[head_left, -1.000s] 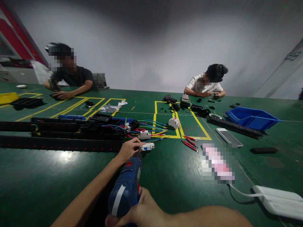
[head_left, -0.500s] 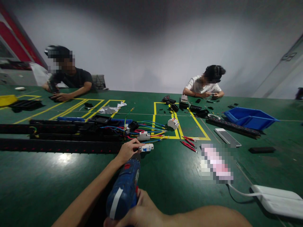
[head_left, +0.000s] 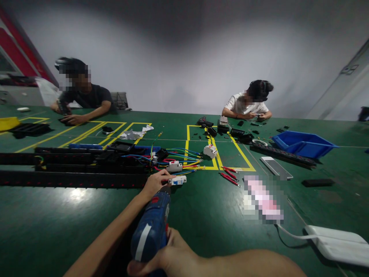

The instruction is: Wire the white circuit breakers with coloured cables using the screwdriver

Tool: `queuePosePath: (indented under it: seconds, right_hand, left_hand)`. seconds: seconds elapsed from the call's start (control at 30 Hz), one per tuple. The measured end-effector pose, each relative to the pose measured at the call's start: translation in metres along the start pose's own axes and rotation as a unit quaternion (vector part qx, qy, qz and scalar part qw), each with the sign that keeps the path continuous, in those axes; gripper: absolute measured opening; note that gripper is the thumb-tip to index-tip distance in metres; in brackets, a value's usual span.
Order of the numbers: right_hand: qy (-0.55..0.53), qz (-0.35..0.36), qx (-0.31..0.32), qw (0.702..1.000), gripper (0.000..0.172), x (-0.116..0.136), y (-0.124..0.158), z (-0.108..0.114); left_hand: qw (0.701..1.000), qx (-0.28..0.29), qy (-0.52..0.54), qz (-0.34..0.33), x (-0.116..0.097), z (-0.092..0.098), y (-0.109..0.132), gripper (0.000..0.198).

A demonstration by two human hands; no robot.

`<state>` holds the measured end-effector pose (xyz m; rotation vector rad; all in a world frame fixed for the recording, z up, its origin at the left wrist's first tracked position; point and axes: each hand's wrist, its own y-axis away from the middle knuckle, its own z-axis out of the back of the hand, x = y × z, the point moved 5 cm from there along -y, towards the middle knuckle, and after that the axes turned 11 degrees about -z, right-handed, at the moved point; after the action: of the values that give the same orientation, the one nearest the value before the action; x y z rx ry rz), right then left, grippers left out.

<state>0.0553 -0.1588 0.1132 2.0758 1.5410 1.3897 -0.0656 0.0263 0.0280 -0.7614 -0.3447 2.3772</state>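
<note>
My right hand (head_left: 170, 257) grips the handle of a blue cordless drill (head_left: 151, 227) near the bottom edge; its nose points away from me at a small white circuit breaker (head_left: 178, 179) on the green table (head_left: 72, 215). My left hand (head_left: 155, 181) reaches forward, fingers curled round the left end of that breaker, holding it down. Coloured wires (head_left: 184, 157) run from the breaker toward a second breaker (head_left: 174, 166) and the long black power strips (head_left: 72, 179).
A third breaker (head_left: 210, 150) and red-handled tools (head_left: 230, 174) lie right of the wires. A blue bin (head_left: 302, 143), a phone (head_left: 276, 167) and a white adapter (head_left: 337, 244) sit at right. Two other people work at the far edge, one at far left, one at centre right.
Almost nothing differs: the view has shifted slightly, and both hands keep the same hold on the drill and the breaker.
</note>
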Motion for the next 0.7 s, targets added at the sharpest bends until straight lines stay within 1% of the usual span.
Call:
queuePosePath:
  seconds: [0.23,0.47,0.57,0.7]
  right_hand:
    - [-0.002,0.016,0.006,1.0,0.056,0.0025,-0.0003,0.0004]
    - [0.007,-0.002,-0.001,1.0,0.054,-0.0021,-0.002,0.0025]
    - [0.006,-0.006,-0.008,1.0,0.056,-0.0052,-0.0038,0.0029]
    - [0.003,-0.006,-0.001,1.0,0.058,-0.0059,-0.0048,0.0009]
  left_hand:
    - [1.0,-0.011,0.003,-0.001,0.0032,-0.0016,0.0006,0.033]
    - [1.0,-0.013,0.007,-0.001,0.002,-0.0008,0.0004,0.034]
    - [1.0,-0.011,0.01,-0.003,0.0003,0.0,0.0005,0.034]
    - [1.0,-0.009,0.01,-0.003,-0.0023,0.0014,0.0007,0.035]
